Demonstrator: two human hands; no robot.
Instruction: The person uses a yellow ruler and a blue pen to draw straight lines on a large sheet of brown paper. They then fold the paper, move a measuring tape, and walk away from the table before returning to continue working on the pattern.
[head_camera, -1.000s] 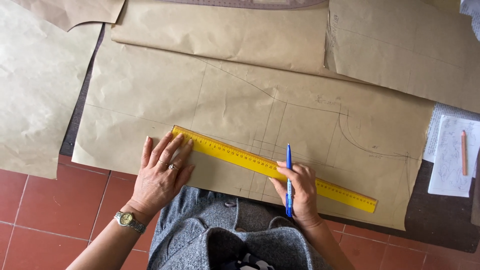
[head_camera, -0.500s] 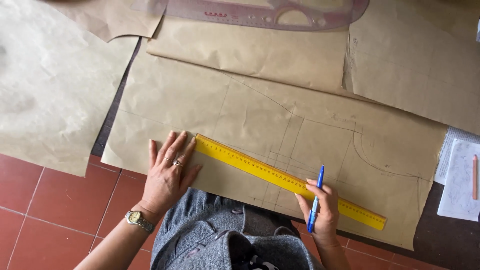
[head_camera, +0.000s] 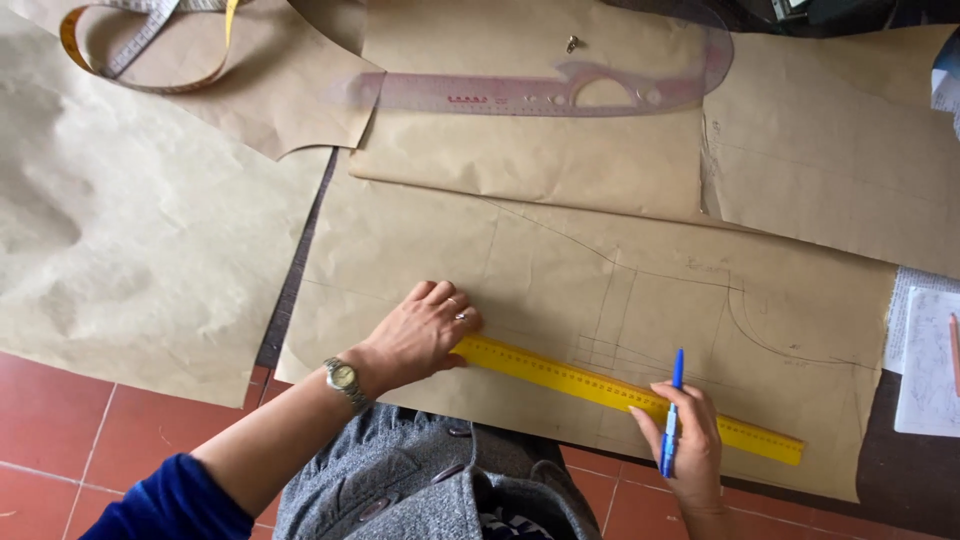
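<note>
While the left hand (head_camera: 425, 330) is laid flat, fingers together, on the near end of a long yellow ruler (head_camera: 620, 392), the ruler is pressed slantwise onto a sheet of brown pattern paper (head_camera: 560, 290) — a ring is seen on one finger and a metal wristwatch (head_camera: 342, 377) on the wrist. The right hand (head_camera: 685, 450) is closed around a blue pen (head_camera: 671, 420), held upright with its tip just above the ruler's upper edge, while the fingertips rest on the ruler near its far end. Faint pencil lines and a curve are drawn on the paper beyond the ruler.

Further out, a second brown sheet (head_camera: 530, 150) is laid over the top of the first, and across it a translucent pinkish curved ruler (head_camera: 560, 85) is placed, with a small metal piece (head_camera: 572, 43) just above it. At the upper left, a measuring tape (head_camera: 130, 50) is looped on another cut paper piece. White sheets (head_camera: 925, 360) with a pencil on them are seen at the right edge, on dark cloth — red floor tiles (head_camera: 60, 430) show at lower left.
</note>
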